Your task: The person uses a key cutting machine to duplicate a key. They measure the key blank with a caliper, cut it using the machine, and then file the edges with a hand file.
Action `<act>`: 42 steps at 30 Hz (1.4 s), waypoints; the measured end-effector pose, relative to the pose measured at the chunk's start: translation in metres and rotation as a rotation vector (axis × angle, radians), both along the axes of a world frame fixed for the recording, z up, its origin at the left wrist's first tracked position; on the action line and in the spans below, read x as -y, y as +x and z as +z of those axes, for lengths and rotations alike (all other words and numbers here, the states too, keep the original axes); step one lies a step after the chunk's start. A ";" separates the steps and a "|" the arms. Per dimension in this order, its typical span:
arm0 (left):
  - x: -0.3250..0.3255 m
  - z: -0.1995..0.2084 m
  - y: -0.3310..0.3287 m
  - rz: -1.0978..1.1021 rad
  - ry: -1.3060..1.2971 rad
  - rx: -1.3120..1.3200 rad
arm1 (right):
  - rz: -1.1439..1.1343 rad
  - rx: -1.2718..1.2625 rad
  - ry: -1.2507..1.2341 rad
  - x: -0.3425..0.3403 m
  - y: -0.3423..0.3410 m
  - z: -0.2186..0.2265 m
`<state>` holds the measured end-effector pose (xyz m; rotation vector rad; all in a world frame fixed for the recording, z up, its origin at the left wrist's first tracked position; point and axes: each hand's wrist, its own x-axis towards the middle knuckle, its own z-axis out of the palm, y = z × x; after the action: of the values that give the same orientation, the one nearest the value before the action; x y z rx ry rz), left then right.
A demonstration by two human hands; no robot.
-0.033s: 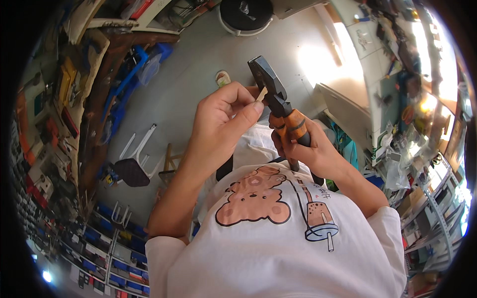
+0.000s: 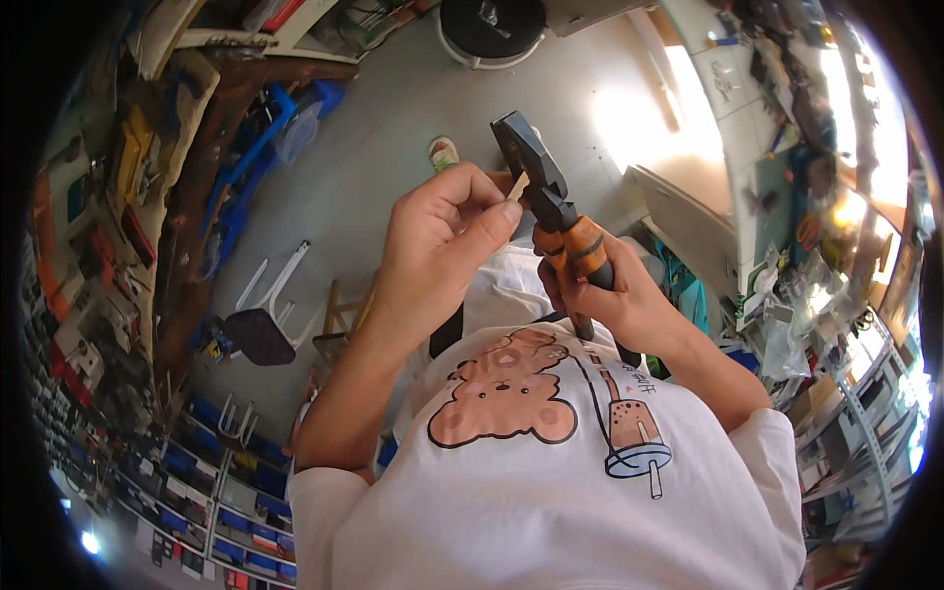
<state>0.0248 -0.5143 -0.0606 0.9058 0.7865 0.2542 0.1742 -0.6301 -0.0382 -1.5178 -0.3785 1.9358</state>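
Observation:
My right hand is closed around the handles of a pair of pliers. The pliers have a dark metal head pointing up and away from me, and worn orange-and-black grips. Thumb and forefinger of my left hand pinch a small, thin, pale strip. The strip's upper end lies against the side of the pliers' head in this view; whether the jaws grip it I cannot tell. Both hands are in front of my waist, above my lap, and the other left fingers are curled inward.
To the left stands a brown-edged bench crowded with parts, and a small dark-seated chair. Shelves with blue bins are at lower left. A round black-topped bin stands ahead. A cluttered bench with plastic bags is at right.

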 end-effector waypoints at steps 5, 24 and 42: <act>0.003 -0.018 -0.025 0.016 -0.046 -0.140 | -0.037 -0.046 -0.119 -0.001 -0.024 -0.024; 0.015 0.016 -0.026 -0.067 -0.333 0.222 | -0.454 -0.010 0.488 -0.028 -0.023 0.010; 0.014 0.035 0.007 0.026 0.374 0.163 | -0.247 0.144 0.150 0.014 -0.026 0.031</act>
<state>0.0317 -0.5282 -0.0253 1.2099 0.6084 0.5037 0.1477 -0.6442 -0.0073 -1.5320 -0.3706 1.5790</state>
